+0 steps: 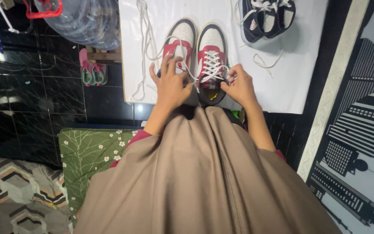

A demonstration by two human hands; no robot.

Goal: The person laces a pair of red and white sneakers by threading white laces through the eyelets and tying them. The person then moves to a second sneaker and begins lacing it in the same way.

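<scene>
Two red-and-white sneakers are placed side by side on a white sheet (291,82) spread over the dark tiled floor (35,95), toes pointing away from the person. The right sneaker (211,52) is laced with a white lace (213,67), and the ends of that lace are pinched between the fingers of both hands. The left hand (172,84) is closed on a lace end near the left sneaker (179,41), partly covering its near end. The right hand (239,86) is closed on the other lace end at the near right edge of the right sneaker. A loose white lace (146,47) is trailed along the left side of the sheet. A pair of dark sneakers (267,15) is located at the far right of the sheet. A small pair of pink-and-green sandals (92,69) is seen on the floor to the left.
</scene>
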